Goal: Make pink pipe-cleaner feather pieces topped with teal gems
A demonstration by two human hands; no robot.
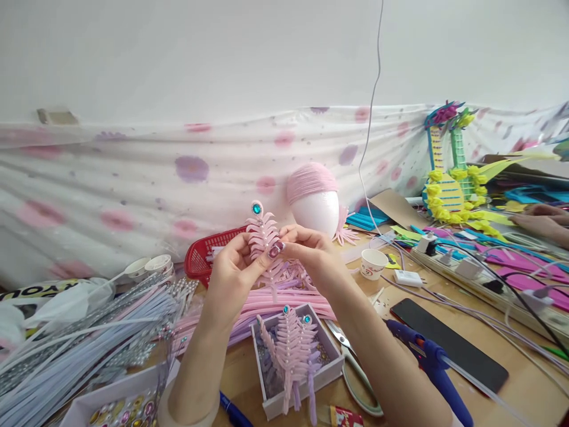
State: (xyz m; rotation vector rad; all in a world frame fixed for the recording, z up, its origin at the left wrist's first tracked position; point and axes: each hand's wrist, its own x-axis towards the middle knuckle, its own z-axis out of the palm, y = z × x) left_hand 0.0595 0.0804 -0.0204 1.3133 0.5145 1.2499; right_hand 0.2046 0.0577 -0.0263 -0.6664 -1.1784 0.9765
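A pink feather-shaped piece (263, 231) with a blue gem at its top and a line of pearls is held upright between both hands. My left hand (237, 267) pinches it from the left, its thumb on the front. From the right, my right hand (306, 246) has its fingers closed at the piece's edge. Below them, a white box (300, 388) holds similar feather pieces (288, 344) with blue gems. Bundles of pink stems (284, 301) lie behind that box.
Scissors (355, 373), a blue glue gun (429, 362), a black phone (448, 344) and a power strip (466, 279) lie right. A red basket (195, 261) and white foam head (315, 207) stand behind. Silvery stems (102, 332) cover the left. Another person's hand (544, 222) is far right.
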